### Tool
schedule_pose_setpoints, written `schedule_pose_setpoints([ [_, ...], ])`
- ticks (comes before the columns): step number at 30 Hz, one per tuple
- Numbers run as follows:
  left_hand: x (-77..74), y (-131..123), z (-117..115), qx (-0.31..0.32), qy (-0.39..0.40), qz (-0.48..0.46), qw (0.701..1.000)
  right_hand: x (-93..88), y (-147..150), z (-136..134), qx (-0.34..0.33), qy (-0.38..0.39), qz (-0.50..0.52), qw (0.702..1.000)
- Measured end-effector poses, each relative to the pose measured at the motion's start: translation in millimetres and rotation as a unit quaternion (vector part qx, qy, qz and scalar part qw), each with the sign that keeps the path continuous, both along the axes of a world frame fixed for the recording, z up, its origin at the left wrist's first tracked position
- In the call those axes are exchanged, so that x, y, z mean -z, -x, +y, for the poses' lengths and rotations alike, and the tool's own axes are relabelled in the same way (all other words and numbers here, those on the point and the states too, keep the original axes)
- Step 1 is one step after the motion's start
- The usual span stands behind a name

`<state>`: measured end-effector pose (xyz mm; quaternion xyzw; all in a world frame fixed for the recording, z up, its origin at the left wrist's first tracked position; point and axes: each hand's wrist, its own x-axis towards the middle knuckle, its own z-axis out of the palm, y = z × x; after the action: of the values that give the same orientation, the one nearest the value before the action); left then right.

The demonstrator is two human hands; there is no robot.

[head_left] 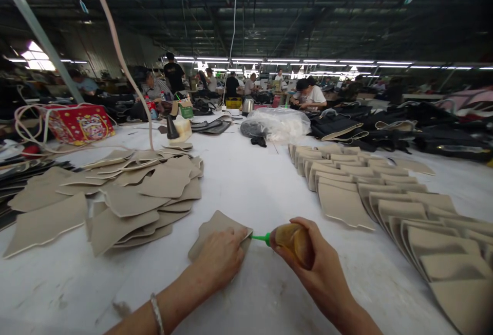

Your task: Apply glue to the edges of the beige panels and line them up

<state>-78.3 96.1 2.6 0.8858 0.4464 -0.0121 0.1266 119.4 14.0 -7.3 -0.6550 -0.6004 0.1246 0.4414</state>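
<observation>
Fingers point(239, 233) of the left hand point(221, 257), in the head view, lie outstretched on a beige piece point(208, 229); the right hand point(323, 258) grips an amber bottle point(295, 242), its green nozzle point(260, 238) beside the left fingertips. This piece seems partway; whether the heap point(133, 201) leftward or rows point(342, 201) rightward are done, I cannot tell.

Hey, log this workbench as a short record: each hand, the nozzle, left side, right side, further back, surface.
Left hand: resting on a beige piece
Right hand: holding an amber bottle, green nozzle pointing left
Nozzle tip: at the piece's right corner; contact unclear
Left side: loose heap of beige pieces
Right side: overlapping rows of beige pieces
Further back: red printed bag, clear plastic bag, kettle
Surface: white table
</observation>
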Motion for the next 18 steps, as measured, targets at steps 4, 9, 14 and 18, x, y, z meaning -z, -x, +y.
schedule_pose_setpoints([
  [4,5.3,0,2,0.001,-0.002,-0.002,1.000,0.6,-1,3,0.020,-0.002,0.026,0.999],
  [9,10.5,0,2,0.006,0.005,-0.021,1.000,1.5,-2,4,0.013,0.023,0.070,0.997],
  [14,14.3,4,1,0.007,0.009,-0.032,0.999,2.2,-6,6,-0.021,0.037,0.157,0.987],
  [18,14.5,7,1,0.014,0.017,-0.036,0.999,2.9,-11,8,0.003,0.030,0.152,0.988],
])
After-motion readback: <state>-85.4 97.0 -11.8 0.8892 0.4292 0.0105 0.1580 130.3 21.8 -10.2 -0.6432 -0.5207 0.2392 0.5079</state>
